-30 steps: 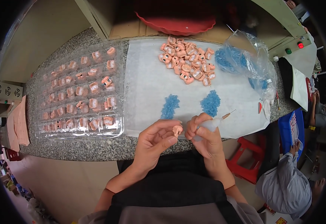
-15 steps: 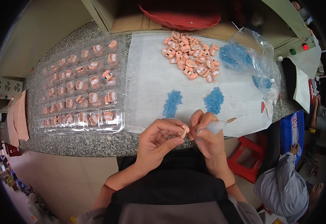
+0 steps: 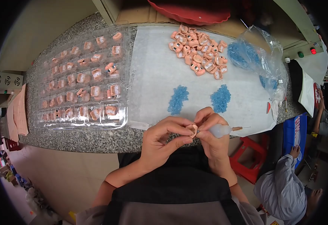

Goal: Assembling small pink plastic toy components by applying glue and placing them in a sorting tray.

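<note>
My left hand (image 3: 163, 139) pinches a small flesh-coloured plastic doll face piece (image 3: 192, 130) between thumb and fingers. The fingertips of my right hand (image 3: 213, 135) meet at that piece's right side. Tucked in the same right hand is a translucent white squeeze bottle (image 3: 220, 130), its thin needle tip pointing right. Whether the right fingertips hold something tiny at the piece is too small to tell. Beyond my hands, two small heaps of blue translucent pieces, a left heap (image 3: 178, 99) and a right heap (image 3: 220, 99), lie on white paper (image 3: 149, 75).
A pile of similar face pieces (image 3: 197, 50) lies at the back. Left stands a clear compartment tray (image 3: 123, 112) holding several pieces. A clear bag (image 3: 261, 48) with blue pieces is back right. A red stool (image 3: 246, 159) stands below the bench; a co-worker's grey sleeve (image 3: 284, 187) shows right.
My right fingertips have closed in on the face piece, which has turned and moved slightly right. The squeeze bottle has tilted so its needle lies nearly level. The whole view has shifted a little.
</note>
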Tool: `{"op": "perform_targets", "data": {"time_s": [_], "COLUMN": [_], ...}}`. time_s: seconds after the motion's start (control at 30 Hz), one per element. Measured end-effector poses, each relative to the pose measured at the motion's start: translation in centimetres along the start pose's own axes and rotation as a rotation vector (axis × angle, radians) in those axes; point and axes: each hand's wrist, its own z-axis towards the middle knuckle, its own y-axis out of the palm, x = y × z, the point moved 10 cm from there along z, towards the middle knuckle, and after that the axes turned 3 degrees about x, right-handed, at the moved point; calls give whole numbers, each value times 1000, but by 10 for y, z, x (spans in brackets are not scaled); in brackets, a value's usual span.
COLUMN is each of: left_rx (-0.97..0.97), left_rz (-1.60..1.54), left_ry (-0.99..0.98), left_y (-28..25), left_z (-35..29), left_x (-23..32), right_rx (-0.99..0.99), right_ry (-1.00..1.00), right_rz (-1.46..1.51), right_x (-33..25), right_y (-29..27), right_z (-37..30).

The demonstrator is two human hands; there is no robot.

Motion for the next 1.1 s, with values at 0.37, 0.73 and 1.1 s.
{"op": "perform_targets", "data": {"time_s": [0.37, 0.73, 1.1], "left_rx": [-141, -59, 39], "left_rz": [363, 416, 92], "left_ry": [170, 190, 0], "left_y": [4, -3, -14], "left_z": [3, 5, 7], "left_x": [20, 27, 11], "right_rx": [-54, 30, -66], "right_ry": [54, 278, 438], "right_rz": [-4, 99, 306], "right_x": [5, 18, 37], "right_y": [2, 12, 25], "right_z": [-1, -5, -10]}}
